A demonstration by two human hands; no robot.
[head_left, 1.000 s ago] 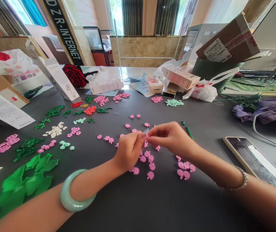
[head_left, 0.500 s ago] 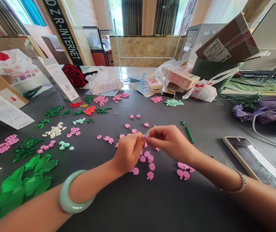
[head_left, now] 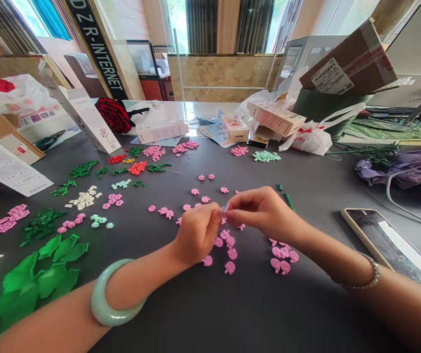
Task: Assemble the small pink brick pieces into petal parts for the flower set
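Observation:
My left hand (head_left: pixel 200 229) is closed, its thumb and forefinger pinched together at the middle of the dark table. Facing it, my right hand (head_left: pixel 260 212) is also closed in a pinch, its fingertips meeting the left ones. Whatever lies between the fingertips is hidden or too small to name. Below and around both hands lie loose pink plastic pieces (head_left: pixel 229 267), rounded with small stubs. A tight cluster of pink pieces (head_left: pixel 284 267) sits under my right forearm. Beyond the right hand are a green stick (head_left: pixel 289 201) and a short green piece (head_left: pixel 280 187).
Piles of small parts spread leftward: large green leaf pieces (head_left: pixel 58 279), cream pieces (head_left: pixel 84 198) and red pieces (head_left: pixel 137 168). A phone (head_left: pixel 380 235) lies to the right, near purple flowers (head_left: pixel 409 166). Boxes (head_left: pixel 276 119) and a white plastic bag (head_left: pixel 311 140) stand at the back.
My right hand has shifted slightly up and right, uncovering more of the pink cluster and covering the lower part of the green stick. Both hands stay pinched together.

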